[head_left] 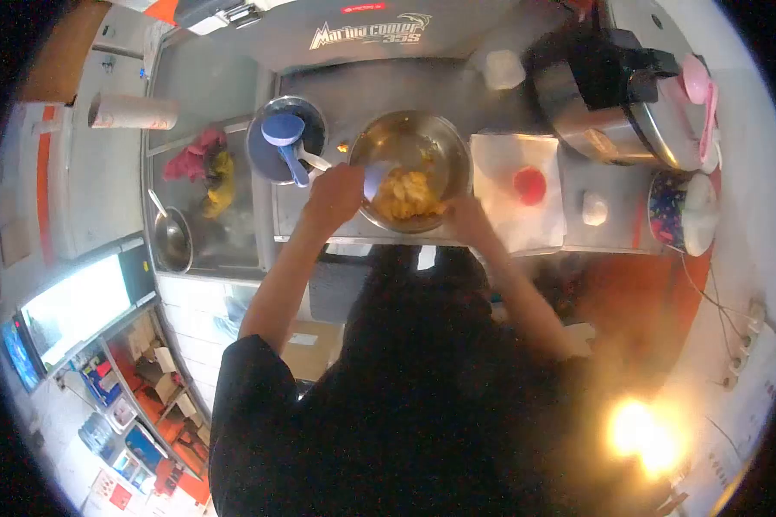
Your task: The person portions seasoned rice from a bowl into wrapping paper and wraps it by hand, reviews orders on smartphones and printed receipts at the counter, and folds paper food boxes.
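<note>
A steel mixing bowl stands on the metal counter in front of me, holding a heap of yellowish-orange food pieces. My left hand is closed at the bowl's left rim on a pale, flat-bladed spatula, whose blade reaches in beside the food. Against the lower right rim, my right hand is closed on the bowl's edge; its fingertips are hard to make out. Left of the mixing bowl, a smaller metal bowl holds a blue scoop and a white handle.
White paper with a red round item lies right of the bowl. Beyond are a small white lump, a large cooker and a patterned container. The sink at left holds a pot and pink and yellow cloths.
</note>
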A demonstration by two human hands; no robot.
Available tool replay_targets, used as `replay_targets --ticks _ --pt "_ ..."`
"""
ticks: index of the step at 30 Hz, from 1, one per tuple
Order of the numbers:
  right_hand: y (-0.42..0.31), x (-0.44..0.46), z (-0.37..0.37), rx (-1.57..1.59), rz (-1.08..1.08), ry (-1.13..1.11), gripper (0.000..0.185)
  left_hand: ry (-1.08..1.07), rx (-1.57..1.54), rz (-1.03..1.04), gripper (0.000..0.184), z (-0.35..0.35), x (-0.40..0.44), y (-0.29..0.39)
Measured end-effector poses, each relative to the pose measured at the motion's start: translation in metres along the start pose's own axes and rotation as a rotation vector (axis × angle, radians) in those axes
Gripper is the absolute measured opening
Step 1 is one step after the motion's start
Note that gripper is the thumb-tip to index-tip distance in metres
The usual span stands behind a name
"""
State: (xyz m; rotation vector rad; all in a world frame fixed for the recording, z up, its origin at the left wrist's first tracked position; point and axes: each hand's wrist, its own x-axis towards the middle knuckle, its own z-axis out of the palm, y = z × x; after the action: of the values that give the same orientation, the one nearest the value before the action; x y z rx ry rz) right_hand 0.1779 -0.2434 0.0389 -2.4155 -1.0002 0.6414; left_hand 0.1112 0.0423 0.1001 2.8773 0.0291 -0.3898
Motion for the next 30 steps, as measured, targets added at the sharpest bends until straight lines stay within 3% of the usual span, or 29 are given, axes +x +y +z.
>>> replay_targets --ticks 1,3,7,9,10,11,13,17,19,21,25,27,29,30 --pt "-0.012 -0.011 0.013 -0.01 -0.121 0.126 0.025 -0.009 0.012 0.007 0.012 -0.002 0.0 -0.003" --pt "-0.035 -0.007 0.043 0.232 0.194 0.196 0.027 -0.24 -0.087 -0.011 0.026 -0.006 -0.002 -0.005" --pt "-0.075 0.006 0.024 0.37 0.419 0.155 0.025 -0.237 -0.096 -0.013 0.029 -0.01 -0.012 0.008" --pt "-0.064 0.017 0.032 0.234 0.121 0.114 0.023 -0.2 -0.321 -0.064 0.031 0.005 -0.015 0.007" --pt "-0.065 0.02 0.032 0.232 0.121 0.119 0.023 -0.003 -0.358 -0.027 0.035 0.011 -0.022 0.011" --pt "-0.066 0.024 0.032 0.19 0.074 0.082 0.023 0.0 -0.357 -0.024 0.035 0.016 -0.026 0.014" --pt "-0.066 0.028 0.03 0.145 0.023 0.041 0.023 -0.036 -0.616 -0.313 0.039 0.027 -0.032 0.014" --pt "-0.055 0.017 0.007 0.194 -0.073 -0.005 0.023 0.021 -0.868 -0.443 0.04 0.051 -0.054 0.013" --pt "-0.066 0.014 -0.032 0.147 -0.128 0.036 0.023 -0.096 -1.037 -0.529 0.039 0.047 -0.062 0.018" --pt "-0.086 0.01 -0.077 0.19 -0.031 0.1 0.024 -0.029 -0.996 -0.533 0.038 0.048 -0.065 0.024" --pt "-0.094 0.017 -0.053 0.155 0.034 -0.082 0.022 0.106 -1.055 -0.518 0.038 0.071 -0.064 0.027" --pt "-0.09 0.021 -0.01 0.137 -0.081 0.189 0.017 0.13 -1.016 -0.501 0.037 0.072 -0.065 0.027" --pt "-0.065 0.015 -0.022 0.038 -0.149 0.19 0.016 0.159 -0.98 -0.501 0.036 0.07 -0.071 0.027" --pt "-0.06 0.017 -0.035 -0.006 -0.182 0.188 0.016 0.228 -1.13 -0.535 0.035 0.059 -0.075 0.029"
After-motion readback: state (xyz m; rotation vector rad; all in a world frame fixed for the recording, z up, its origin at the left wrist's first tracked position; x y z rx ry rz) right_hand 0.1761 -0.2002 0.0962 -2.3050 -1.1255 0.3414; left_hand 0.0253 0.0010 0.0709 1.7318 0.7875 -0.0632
